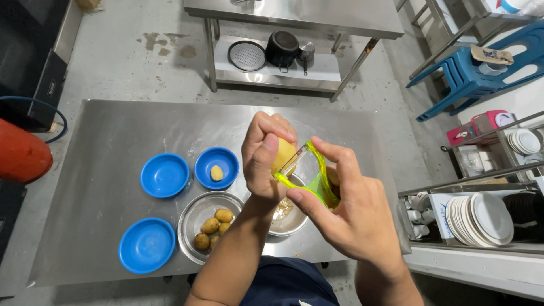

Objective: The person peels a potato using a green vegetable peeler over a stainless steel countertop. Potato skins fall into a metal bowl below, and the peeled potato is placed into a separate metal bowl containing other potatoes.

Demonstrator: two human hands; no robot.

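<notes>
- The left hand [266, 156], at the centre of the frame, is closed around a peeled yellow potato [283, 154], thumb across its front.
- The right hand [351, 212], just right of centre, grips a bright green peeler [311, 173], whose blade lies against the potato's right side.
- The steel table [102, 187] fills the middle of the frame under both hands.
- A second steel table [317, 17] stands at the top centre; its lower shelf carries a round perforated tray [246, 55], a black pot [282, 49] and a small metal pot [306, 52].
- A stack of blue plastic stools [481, 71] stands at the upper right.
- A rack at the right edge holds stacked white plates [481, 218].
- A steel bowl [195, 218], lower centre, holds several small unpeeled potatoes [215, 226].
- Another steel bowl [289, 221], directly below the hands, holds peel scraps.
- Three blue bowls lie left of centre: one [147, 245] at the lower left, one [165, 175] above it, and one [217, 167] just beside that, with a single small peeled potato [216, 173] in it.
</notes>
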